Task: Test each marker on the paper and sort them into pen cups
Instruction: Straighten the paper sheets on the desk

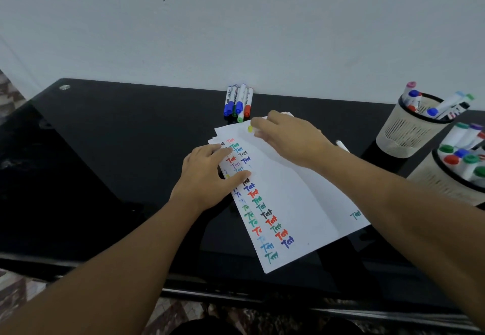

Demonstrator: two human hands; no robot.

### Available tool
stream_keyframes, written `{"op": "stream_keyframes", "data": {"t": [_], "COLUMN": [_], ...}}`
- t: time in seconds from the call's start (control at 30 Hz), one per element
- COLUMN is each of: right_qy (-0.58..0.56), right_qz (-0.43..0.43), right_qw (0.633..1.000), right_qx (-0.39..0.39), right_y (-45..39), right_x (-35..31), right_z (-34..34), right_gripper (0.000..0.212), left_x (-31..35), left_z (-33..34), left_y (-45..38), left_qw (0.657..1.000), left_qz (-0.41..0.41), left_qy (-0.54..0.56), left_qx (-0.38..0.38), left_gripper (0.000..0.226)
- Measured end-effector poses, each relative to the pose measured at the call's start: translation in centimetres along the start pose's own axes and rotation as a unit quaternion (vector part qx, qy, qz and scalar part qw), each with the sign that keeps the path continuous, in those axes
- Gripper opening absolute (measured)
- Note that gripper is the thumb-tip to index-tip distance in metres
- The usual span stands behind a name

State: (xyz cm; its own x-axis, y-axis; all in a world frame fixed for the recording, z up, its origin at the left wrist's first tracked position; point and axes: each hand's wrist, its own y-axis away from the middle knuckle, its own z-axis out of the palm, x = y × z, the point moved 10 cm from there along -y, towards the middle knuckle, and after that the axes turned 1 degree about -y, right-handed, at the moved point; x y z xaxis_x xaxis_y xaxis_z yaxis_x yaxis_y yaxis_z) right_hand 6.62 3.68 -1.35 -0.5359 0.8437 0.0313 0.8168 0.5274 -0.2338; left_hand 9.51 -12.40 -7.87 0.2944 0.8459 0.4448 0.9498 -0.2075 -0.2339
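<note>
A black glossy table [110,166] ran against a pale wall [236,25]; its right end was cut off by the frame, while to the left of the paper a wide stretch of dark top lay open. The paper [283,203], a loose pile of white sheets covered in coloured "Test" marks, lay slanted near the middle, its near corner close to the table's front edge. How many sheets it held could not be told.

Right of the paper stood two mesh pen cups. The far cup [409,130] showed whole, markers leaning out of it; the near cup [446,182] was cropped by the frame's right edge.

The left hand [207,177] lay on the paper's left edge, fingers fairly straight and pressing the sheets flat, hiding some marks. The right hand [286,135] hung over the paper's far corner, fingers curled round a yellow-green capped marker [250,129], of which only the tip showed, blurred. A white marker [342,146] peeped out behind the right wrist, mostly hidden.

Beyond the paper, against the wall, lay a small bunch of markers [237,102].
</note>
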Motion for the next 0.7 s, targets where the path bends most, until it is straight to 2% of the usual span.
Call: {"op": "stream_keyframes", "data": {"t": [0.17, 0.37, 0.57, 0.7], "right_qy": [-0.108, -0.033, -0.035, -0.09], "right_qz": [0.051, 0.025, 0.026, 0.05], "right_qw": [0.989, 0.99, 0.991, 0.989], "right_qx": [-0.092, -0.138, -0.126, -0.111], "right_y": [2.0, 3.2, 3.4, 3.5], "right_x": [-0.7, -2.7, -3.2, -3.1], "right_z": [3.2, 3.5, 2.9, 2.5], "right_gripper": [0.038, 0.043, 0.046, 0.037], "left_x": [0.6, 1.9, 2.8, 2.2], "left_z": [-0.7, -1.0, -1.4, -1.5], "left_y": [0.3, 0.8, 1.2, 1.0], "left_qw": [1.0, 0.997, 0.988, 0.991], "left_qz": [0.019, 0.066, 0.134, 0.106], "left_qy": [0.007, -0.003, -0.013, 0.005], "left_qx": [0.021, 0.04, 0.075, 0.08], "left_gripper": [0.071, 0.055, 0.031, 0.028]}}
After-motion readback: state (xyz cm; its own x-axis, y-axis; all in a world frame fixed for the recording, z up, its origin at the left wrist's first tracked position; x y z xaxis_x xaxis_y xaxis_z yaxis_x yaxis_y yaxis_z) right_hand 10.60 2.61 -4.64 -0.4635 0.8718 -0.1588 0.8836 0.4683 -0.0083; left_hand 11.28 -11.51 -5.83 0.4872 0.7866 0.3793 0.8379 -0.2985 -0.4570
